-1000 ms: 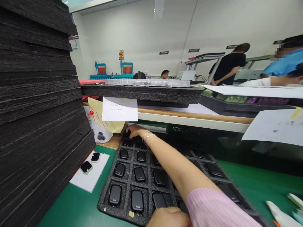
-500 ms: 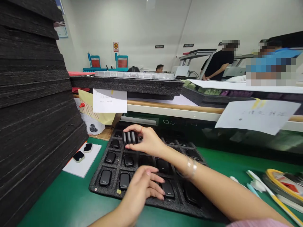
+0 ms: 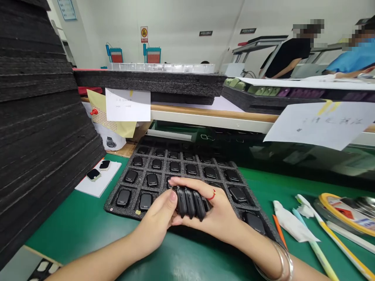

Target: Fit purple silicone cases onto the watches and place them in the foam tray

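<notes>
My right hand (image 3: 221, 208) grips a short row of black watch bodies (image 3: 190, 203), standing on edge side by side between thumb and fingers. At the row's left end, my left hand (image 3: 156, 220) is closed, its thumb and fingers pressed on the end watch body. Its fingertips are partly hidden behind the row. Both hands are above the near edge of a black foam tray (image 3: 135, 195). Square pockets in the tray hold many more watch bodies, such as one at the front left (image 3: 123, 198). My hands cover some middle and front pockets.
Stacked black foam sheets (image 3: 38, 117) rise at the left. Two pale-framed watches (image 3: 93, 175) lie on a white pad (image 3: 101, 187). Wipes (image 3: 290, 222), pens and a yellow-rimmed round container (image 3: 325, 207) sit at the right. A shelf (image 3: 205, 117) crosses behind; co-workers are beyond it.
My right hand has drawn the watch bodies back from the tray's far left toward me. My left hand has come up from the front pockets to the row. The view has tilted down.
</notes>
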Available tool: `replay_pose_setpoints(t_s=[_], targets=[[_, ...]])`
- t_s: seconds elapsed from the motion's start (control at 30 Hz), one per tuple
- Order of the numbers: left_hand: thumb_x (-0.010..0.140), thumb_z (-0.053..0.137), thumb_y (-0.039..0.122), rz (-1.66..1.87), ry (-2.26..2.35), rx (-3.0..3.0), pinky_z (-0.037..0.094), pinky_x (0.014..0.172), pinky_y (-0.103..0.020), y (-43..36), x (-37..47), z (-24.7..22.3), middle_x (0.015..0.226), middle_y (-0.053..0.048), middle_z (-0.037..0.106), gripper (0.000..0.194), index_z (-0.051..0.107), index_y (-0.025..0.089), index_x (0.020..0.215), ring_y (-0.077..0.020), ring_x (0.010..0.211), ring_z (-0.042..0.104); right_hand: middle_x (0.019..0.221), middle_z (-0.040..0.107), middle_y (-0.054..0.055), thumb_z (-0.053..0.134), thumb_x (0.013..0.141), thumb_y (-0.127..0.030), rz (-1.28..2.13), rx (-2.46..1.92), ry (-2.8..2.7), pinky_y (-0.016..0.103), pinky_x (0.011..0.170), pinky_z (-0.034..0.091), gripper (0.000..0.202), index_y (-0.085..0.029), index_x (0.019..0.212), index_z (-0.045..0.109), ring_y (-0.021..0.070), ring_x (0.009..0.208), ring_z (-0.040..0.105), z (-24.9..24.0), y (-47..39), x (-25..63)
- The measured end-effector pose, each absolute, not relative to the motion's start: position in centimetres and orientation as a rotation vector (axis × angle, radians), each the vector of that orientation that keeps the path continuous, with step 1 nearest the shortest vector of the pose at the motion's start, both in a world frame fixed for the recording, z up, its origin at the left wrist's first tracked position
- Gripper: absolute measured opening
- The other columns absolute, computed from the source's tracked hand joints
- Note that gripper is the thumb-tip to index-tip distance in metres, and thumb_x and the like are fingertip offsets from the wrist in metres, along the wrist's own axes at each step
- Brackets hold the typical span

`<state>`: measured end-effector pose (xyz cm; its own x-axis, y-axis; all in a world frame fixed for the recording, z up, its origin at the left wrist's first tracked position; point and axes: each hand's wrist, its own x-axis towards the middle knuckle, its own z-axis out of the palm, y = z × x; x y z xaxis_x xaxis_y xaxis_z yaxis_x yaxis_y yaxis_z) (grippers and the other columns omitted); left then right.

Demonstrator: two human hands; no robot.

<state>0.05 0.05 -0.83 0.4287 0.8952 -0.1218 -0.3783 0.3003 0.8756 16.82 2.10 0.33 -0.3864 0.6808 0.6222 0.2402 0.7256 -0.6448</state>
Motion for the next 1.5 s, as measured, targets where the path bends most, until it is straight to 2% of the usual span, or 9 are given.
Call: replay_pose_setpoints(t_s=[0.17,0.3,0.4,0.5,0.73,0.97,1.17,1.33,1.5], targets=[[0.085,0.061,0.069,0.878,0.699,0.986,0.042,0.065,-0.025,0.3,-0.2,-0.8,0.076,0.001,0.056,0.063,0.067,0.012,0.112,-0.0096,0.065,0.05,0.119,0.076,0.004,0.089,0.069,-0.027,0.578,-0.718,-1.936,0.03,0.09,0.062,0.059,-0.028,0.122,0.062,0.0227,0.105,0.075,0.5,1.7,17.0],[0.082,0.069,0.064,0.802,0.669,1.037,0.047,0.071,-0.026,0.6,-0.3,0.0,0.085,-0.003,0.064,0.062,0.063,0.013,0.116,-0.0144,0.076,0.062,0.112,0.078,0.003,0.086,0.068,-0.023,0.525,-0.793,-1.961,0.027,0.082,0.064,0.057,-0.029,0.12,0.062,0.0221,0.097,0.077,0.1,1.7,17.1],[0.078,0.079,0.053,0.733,0.649,1.099,0.051,0.087,-0.033,0.8,-0.4,0.6,0.102,-0.009,0.071,0.058,0.06,0.013,0.115,-0.0227,0.097,0.068,0.112,0.078,0.002,0.081,0.071,-0.021,0.478,-0.787,-1.993,0.027,0.086,0.063,0.051,-0.028,0.119,0.064,0.0211,0.097,0.077,0.2,1.8,17.4],[0.079,0.081,0.038,0.706,0.627,1.108,0.052,0.095,-0.038,0.9,-0.5,0.8,0.109,-0.012,0.071,0.049,0.058,0.014,0.115,-0.0245,0.104,0.069,0.113,0.078,0.003,0.083,0.072,-0.025,0.482,-0.771,-2.004,0.027,0.088,0.062,0.049,-0.026,0.118,0.066,0.0213,0.098,0.077,0.5,1.7,17.7],[0.077,0.078,0.01,0.708,0.523,1.01,0.054,0.086,-0.028,0.7,-0.2,0.6,0.094,-0.003,0.07,0.039,0.059,0.017,0.111,-0.0142,0.088,0.069,0.111,0.079,0.002,0.088,0.065,-0.02,0.52,-0.772,-1.976,0.02,0.088,0.06,0.055,-0.024,0.116,0.067,0.0169,0.096,0.077,0.6,1.6,17.7],[0.067,0.083,0.009,0.663,0.589,1.042,0.054,0.083,-0.03,0.6,-0.1,1.0,0.109,-0.009,0.068,0.057,0.056,0.017,0.116,-0.0179,0.095,0.066,0.104,0.08,0.002,0.087,0.064,-0.02,0.554,-0.809,-1.935,0.021,0.077,0.064,0.054,-0.023,0.114,0.066,0.017,0.086,0.078,0.5,1.5,17.5],[0.068,0.085,0.015,0.69,0.666,1.084,0.048,0.066,-0.019,0.5,-0.1,0.9,0.093,-0.003,0.067,0.05,0.059,0.016,0.111,-0.0084,0.073,0.06,0.12,0.075,0.004,0.085,0.072,-0.018,0.638,-0.746,-1.903,0.021,0.076,0.066,0.082,-0.027,0.143,0.046,0.0213,0.109,0.074,0.1,1.2,17.3],[0.065,0.088,0.024,0.688,0.76,1.116,0.053,0.075,-0.028,0.3,0.1,0.6,0.097,-0.005,0.067,0.051,0.059,0.017,0.106,-0.016,0.082,0.065,0.131,0.07,0.007,0.085,0.077,-0.024,0.58,-0.715,-1.91,0.029,0.088,0.065,0.099,-0.033,0.157,0.028,0.0243,0.113,0.072,0.1,1.0,17.2],[0.063,0.089,0.025,0.749,0.788,1.166,0.056,0.085,-0.034,0.4,0.1,0.7,0.097,-0.007,0.071,0.051,0.063,0.016,0.106,-0.0218,0.091,0.069,0.124,0.073,0.006,0.079,0.085,-0.027,0.563,-0.657,-1.931,0.032,0.098,0.062,0.096,-0.032,0.161,0.02,0.024,0.115,0.071,-0.5,1.3,17.1]])
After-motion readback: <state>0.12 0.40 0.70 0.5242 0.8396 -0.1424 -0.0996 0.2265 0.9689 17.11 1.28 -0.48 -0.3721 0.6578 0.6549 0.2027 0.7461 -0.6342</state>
